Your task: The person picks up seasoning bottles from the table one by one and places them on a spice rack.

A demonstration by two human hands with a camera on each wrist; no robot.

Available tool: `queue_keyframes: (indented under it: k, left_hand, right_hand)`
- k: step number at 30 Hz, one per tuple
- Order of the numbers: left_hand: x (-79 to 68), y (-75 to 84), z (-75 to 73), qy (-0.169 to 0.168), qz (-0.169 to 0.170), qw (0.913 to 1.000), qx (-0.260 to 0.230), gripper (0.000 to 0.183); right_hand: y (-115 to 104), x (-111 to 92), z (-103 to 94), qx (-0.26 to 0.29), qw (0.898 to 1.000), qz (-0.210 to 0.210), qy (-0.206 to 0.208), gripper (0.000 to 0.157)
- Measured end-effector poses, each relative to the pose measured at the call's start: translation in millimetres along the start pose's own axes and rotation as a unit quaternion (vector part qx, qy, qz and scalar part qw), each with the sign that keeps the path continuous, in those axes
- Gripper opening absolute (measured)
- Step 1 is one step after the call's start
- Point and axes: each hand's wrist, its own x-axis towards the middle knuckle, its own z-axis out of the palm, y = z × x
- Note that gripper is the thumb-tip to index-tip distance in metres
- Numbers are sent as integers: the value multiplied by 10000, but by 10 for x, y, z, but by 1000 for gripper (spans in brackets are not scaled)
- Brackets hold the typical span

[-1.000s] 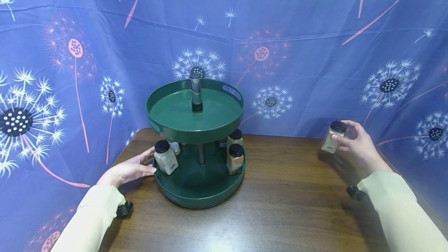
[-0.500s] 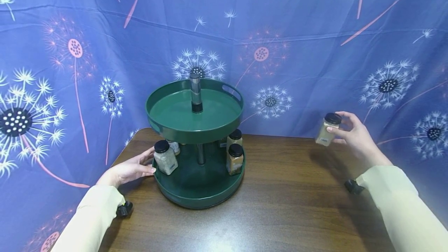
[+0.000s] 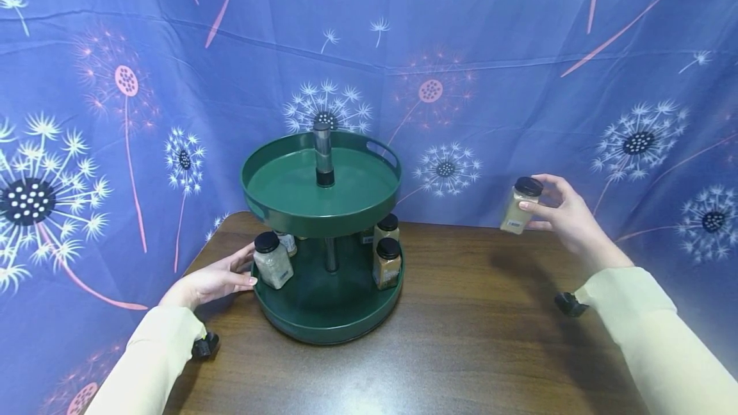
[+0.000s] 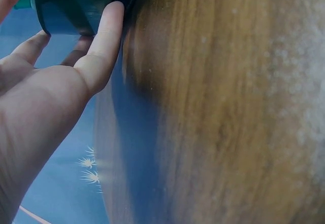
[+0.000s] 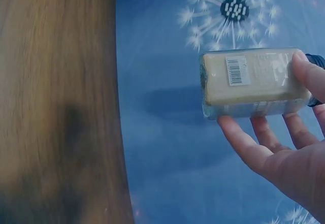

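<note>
My right hand (image 3: 567, 213) grips a clear spice jar (image 3: 515, 213) with a black lid, thumb on one side and fingers on the other. The jar is tilted, raised above the right side of the table. In the right wrist view, the jar (image 5: 249, 79) shows pale powder and a barcode label. My left hand (image 3: 216, 278) rests against the left side of a green two-tier turntable (image 3: 328, 325). Its fairly straight fingers (image 4: 104, 36) touch the lower tray's outer wall in the left wrist view. Beside that hand, a jar of whitish contents (image 3: 273, 264) stands on the lower tray.
An orange-brown jar (image 3: 387, 268) and another black-lidded jar (image 3: 386, 229) stand at the lower tray's right. More jars show partly behind, under the upper tray (image 3: 277, 175). A metal post (image 3: 323, 152) rises through both tiers. A blue dandelion-print cloth (image 3: 490, 82) hangs behind the wooden table (image 3: 461, 312).
My right hand has carried the spice jar leftward and upward. The left hand and the turntable have stayed where they were.
</note>
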Motion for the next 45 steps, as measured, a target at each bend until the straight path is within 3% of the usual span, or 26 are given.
queue_keyframes:
  k: [16,27,38,42,45]
  left_hand:
    - [2,-28,8,32,15,10000,-41,96]
    - [29,-41,26,-11,55,9999,-117,96]
    - [38,-37,15,-76,66,9999,-140,96]
    - [29,-17,22,-79,100,9998,-144,97]
    - [28,2,23,-107,130,9997,-174,95]
  right_hand:
    - [-246,-26,436,406,9986,48,-329,52]
    - [-362,-65,666,403,9978,60,-528,53]
    - [-444,-112,899,58,9976,119,-680,50]
    - [-431,-139,1042,-582,9967,-209,-523,40]
    - [-373,-161,1169,-973,9941,-351,-314,42]
